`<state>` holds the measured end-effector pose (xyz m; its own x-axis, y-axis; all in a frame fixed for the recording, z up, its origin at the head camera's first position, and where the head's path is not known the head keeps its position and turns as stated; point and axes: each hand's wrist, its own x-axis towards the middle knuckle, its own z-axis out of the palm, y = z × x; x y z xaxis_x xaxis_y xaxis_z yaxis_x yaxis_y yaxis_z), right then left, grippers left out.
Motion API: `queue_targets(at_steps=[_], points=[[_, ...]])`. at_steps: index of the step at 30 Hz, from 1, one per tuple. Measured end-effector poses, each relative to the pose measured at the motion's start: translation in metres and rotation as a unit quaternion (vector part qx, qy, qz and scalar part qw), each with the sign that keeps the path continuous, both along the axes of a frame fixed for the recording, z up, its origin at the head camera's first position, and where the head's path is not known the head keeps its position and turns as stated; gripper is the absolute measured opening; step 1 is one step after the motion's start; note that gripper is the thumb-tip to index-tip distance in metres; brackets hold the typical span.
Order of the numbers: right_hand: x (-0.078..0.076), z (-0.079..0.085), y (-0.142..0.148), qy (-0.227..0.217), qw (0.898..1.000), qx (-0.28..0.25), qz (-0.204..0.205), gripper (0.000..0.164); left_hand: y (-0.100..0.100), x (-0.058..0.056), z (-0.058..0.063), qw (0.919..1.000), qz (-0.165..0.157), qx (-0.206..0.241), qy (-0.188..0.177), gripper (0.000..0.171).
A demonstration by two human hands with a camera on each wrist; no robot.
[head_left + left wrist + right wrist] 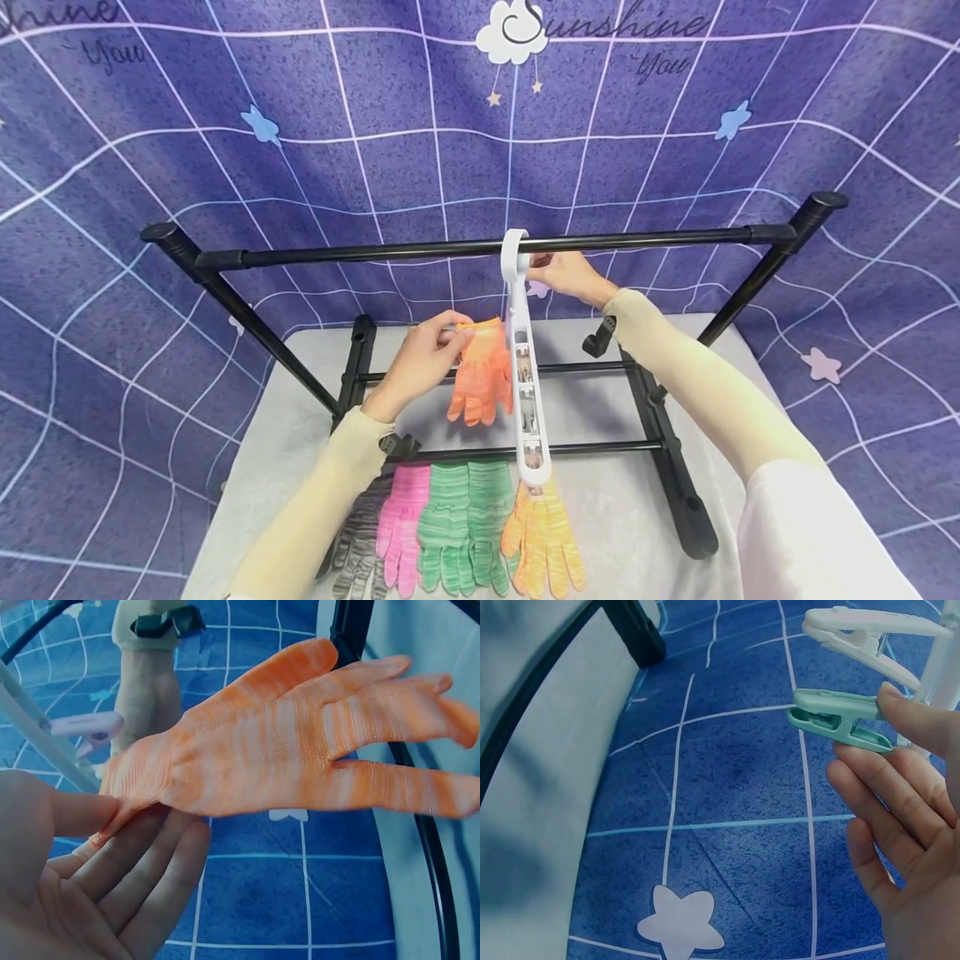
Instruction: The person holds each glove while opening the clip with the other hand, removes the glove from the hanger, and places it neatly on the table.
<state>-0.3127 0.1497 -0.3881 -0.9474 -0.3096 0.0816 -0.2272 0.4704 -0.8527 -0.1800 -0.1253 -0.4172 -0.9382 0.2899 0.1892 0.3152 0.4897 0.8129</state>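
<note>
My left hand [423, 354] pinches the cuff of an orange striped glove [480, 375] between thumb and fingers. The glove's fingers point down, just left of a long white clip hanger [534, 475] hooked over a black rail [375, 252]. Near the hook, my right hand [572, 275] reaches behind the hanger's top. In the right wrist view its thumb and fingers pinch a green clip [836, 724], with a white clip [870, 634] above it. A pale purple clip [86, 726] shows beside the glove's cuff in the left wrist view.
Below lie a grey-black glove [363, 533], a pink glove [405, 525] and two green gloves [450, 525]. A yellow-orange glove [546, 537] appears at the hanger's lower end. The black rack's feet [693, 525] stand on a pale cloth [607, 517], with a patterned blue curtain [390, 167] behind.
</note>
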Motion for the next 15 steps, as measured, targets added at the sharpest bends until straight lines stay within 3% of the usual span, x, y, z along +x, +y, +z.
queue_targets(at_steps=[15], points=[[0.0, 0.001, -0.002, 0.003, 1.0, -0.001, 0.002, 0.022, 0.007, 0.042, -0.011, 0.9951, -0.042, 0.054, -0.071, 0.024]])
